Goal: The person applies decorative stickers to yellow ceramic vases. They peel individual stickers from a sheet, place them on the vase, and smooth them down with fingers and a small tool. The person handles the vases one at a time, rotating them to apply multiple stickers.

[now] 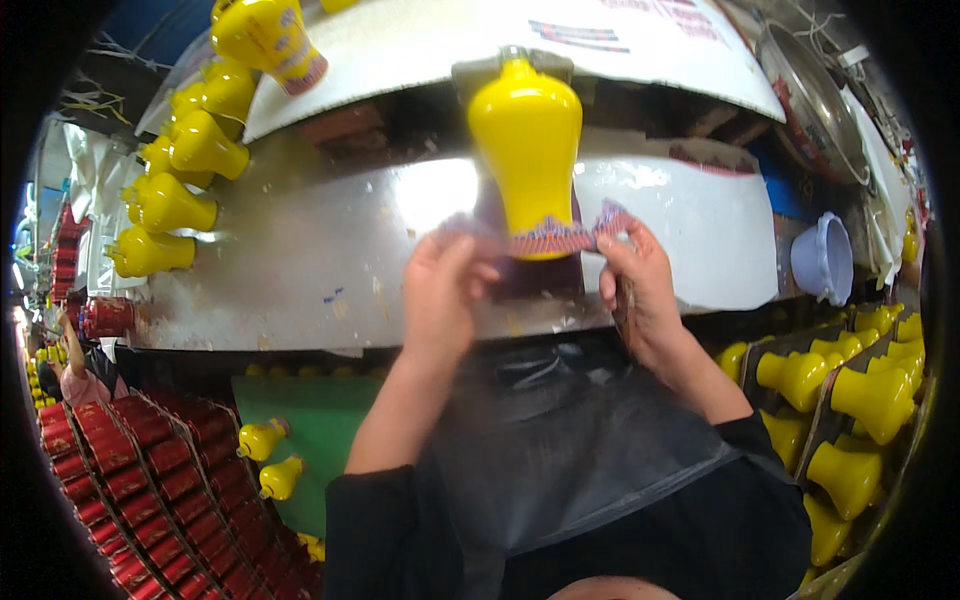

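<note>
Yellow vase point(525, 130) with a high gloss lies lengthwise over the bench point(300, 260), its narrow foot toward the person and its neck at a grey block point(558, 66). It looks hard and rigid, probably glazed or lacquered, so it should be smooth to the grip, inclined to roll and easily chipped; its weight cannot be judged. The tapered waist offers the best hold, away from the decorated foot.

Patterned strip point(552, 238), with a scalloped edge, crosses the foot. It seems thin, limp and easily torn or creased, best taken by its two ends. The left hand point(438, 300), partly blurred, has its fingers drawn together at the left end; how firmly they grip cannot be told. The right hand point(642, 275) pinches the right end between thumb and forefinger, its other fingers curled loosely by a thin brown object point(625, 312) of unclear kind.

For moving, the bench's near edge runs close below the foot. Bare metal gives wide room leftward, as far as a row of yellow vases point(178, 205). Beyond, the raised white board point(430, 45) limits reach past the neck. Rightward, a white sheet point(690, 245) lies flat, with a lavender bucket point(822, 260) at its far side.
</note>
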Motion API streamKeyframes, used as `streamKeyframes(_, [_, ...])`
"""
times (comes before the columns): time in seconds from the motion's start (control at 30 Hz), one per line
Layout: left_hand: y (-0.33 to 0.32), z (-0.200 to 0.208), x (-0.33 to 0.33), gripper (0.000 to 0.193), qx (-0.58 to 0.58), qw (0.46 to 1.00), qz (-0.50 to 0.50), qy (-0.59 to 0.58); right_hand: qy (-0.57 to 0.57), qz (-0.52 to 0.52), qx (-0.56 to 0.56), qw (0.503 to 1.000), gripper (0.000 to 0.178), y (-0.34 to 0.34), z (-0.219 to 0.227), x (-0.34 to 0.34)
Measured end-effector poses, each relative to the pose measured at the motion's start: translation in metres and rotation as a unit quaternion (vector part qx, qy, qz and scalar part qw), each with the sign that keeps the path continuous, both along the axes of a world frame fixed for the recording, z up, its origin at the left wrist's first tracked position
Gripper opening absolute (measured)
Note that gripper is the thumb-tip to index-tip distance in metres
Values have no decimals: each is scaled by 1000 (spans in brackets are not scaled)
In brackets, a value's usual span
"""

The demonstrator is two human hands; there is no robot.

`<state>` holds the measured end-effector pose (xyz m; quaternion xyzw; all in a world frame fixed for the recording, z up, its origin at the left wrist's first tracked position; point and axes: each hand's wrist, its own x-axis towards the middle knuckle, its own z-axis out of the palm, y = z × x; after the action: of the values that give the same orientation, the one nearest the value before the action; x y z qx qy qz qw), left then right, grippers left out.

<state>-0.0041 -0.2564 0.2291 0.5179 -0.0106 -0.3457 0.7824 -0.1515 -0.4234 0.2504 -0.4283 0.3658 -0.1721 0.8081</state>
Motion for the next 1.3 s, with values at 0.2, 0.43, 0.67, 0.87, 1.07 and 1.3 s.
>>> streamKeyframes(0.2, [-1,-8,0,9,-14,1000,-3,10,1,-37,7,999,45,-3,-4,3])
streamKeyframes(0.43, [-1,-7,-2,9,3,999,19,26,0,-4,21,1000,45,-3,3,2])
streamKeyframes(0.67, [-6,-14,-2,9,67,997,30,-27,-27,0,2,1000,51,-7,-10,1])
streamKeyframes(0.87, [-5,-14,6,35,154,967,62,-192,55,-42,-107,992,47,-47,-15,-6])
streamKeyframes(1.07, [-20,-19,1,56,217,841,-47,-493,4,26,-475,880,16,-70,14,9])
streamKeyframes(1.3, [-35,-21,-4,65,114,916,-78,-376,41,135,-753,643,26,-100,59,85])
